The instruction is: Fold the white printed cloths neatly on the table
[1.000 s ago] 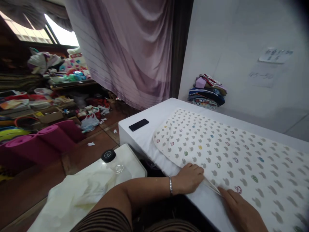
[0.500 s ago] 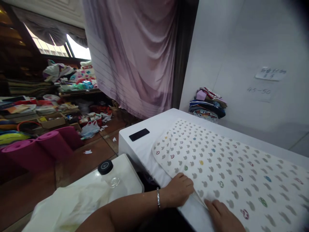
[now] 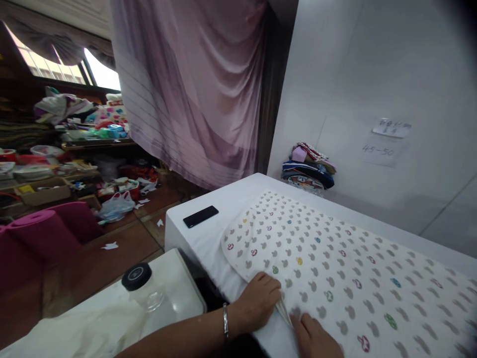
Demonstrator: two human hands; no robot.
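A white cloth (image 3: 316, 258) printed with grey shapes and small coloured mushrooms lies spread over the white-covered table (image 3: 238, 196). Its near edge is pinched by my left hand (image 3: 257, 301), which wears a silver bracelet (image 3: 225, 320) at the wrist. A little to the right, my right hand (image 3: 315, 335) grips the same edge with thumb and fingers, partly cut off by the bottom of the view. Between the two hands the edge is slightly raised and folded. The fingertips under the cloth are hidden.
A black phone (image 3: 200, 217) lies at the table's left end. A clear jar with a black lid (image 3: 136, 276) stands on a white surface (image 3: 179, 273) at lower left. Folded clothes (image 3: 309, 166) are stacked against the wall. Pink rolled mats (image 3: 48, 233) and clutter fill the left; a curtain (image 3: 194, 89) hangs behind.
The view has turned slightly right, so everything sits further left. Both hands keep hold of the cloth's edge, and the edge between them looks a little more lifted.
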